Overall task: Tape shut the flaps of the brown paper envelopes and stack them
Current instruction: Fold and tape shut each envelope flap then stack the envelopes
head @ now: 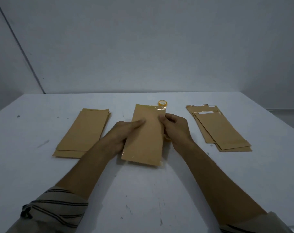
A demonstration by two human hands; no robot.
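A single brown envelope (146, 137) was held over the white table (142, 190) between both hands. Its left edge was gripped by the left hand (122, 133), with the thumb laid flat across the face and the other fingers hidden beneath. Its right edge was pinched by the right hand (175, 130), thumb on top and fingers curled under. A strip of clear tape (159, 109) was seen on the envelope's far corner, just beyond the right thumb. A yellow tape roll (162, 103) stood past the fingertips, behind that corner. One stack of envelopes (82, 132) lay outside the left fingers. A second stack (218, 130), with white strips showing at its far end, lay well outside the right fingers.
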